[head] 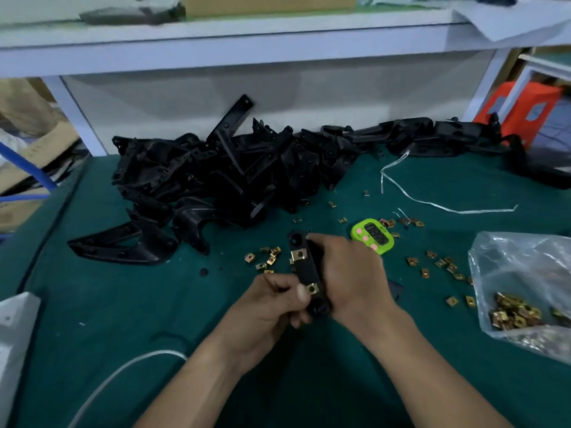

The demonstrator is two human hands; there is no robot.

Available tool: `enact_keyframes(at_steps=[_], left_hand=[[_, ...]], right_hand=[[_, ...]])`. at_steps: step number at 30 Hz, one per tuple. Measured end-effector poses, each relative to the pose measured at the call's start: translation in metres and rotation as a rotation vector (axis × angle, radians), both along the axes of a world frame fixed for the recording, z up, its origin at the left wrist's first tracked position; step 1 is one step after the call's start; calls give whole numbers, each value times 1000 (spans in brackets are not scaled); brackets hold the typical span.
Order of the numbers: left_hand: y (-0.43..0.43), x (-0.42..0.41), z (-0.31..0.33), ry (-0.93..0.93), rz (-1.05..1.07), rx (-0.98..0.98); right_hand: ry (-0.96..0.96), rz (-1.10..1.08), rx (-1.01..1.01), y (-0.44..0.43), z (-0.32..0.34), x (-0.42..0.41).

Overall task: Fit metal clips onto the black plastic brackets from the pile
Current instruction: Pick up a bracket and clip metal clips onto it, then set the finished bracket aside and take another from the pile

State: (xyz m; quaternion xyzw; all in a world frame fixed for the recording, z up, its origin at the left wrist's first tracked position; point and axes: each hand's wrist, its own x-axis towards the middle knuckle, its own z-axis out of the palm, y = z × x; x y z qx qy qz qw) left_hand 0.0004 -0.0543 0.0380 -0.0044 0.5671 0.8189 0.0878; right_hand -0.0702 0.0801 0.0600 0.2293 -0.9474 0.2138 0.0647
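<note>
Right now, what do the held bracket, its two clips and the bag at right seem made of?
The long black bracket looks matte moulded plastic, dull sheen; its small square clips, probably plated metal, gold glint; the crinkled clear bag, thin plastic film.

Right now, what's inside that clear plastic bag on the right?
The plastic bag holds a heap of brass-coloured metal clips; its crumpled, cloudy folds hide anything deeper.

Bench (123,304) is showing a matt green cloth cover, faintly fuzzy. Held bracket (306,270) and pile (216,174) are reading as black plastic, mostly matt, with a dull sheen on the edges. Clips (412,261) are glinting as brass-toned metal. Bag (525,273) is appearing as clear, crinkled, glossy film. Timer (372,236) is showing smooth lime-green plastic.
</note>
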Motion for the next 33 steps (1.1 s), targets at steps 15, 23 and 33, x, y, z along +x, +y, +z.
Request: enact_keyframes(at_steps=[15,23,33], left_hand=[[166,-101,89,77,123,-114],[341,-134,79,10,-375,-309],[456,-201,115,-202,-398,-150]], right_hand=[[-443,-185,-533,231,82,10],[-553,-615,-1305,347,59,50],[-274,-1167,-1490,481,57,-87]])
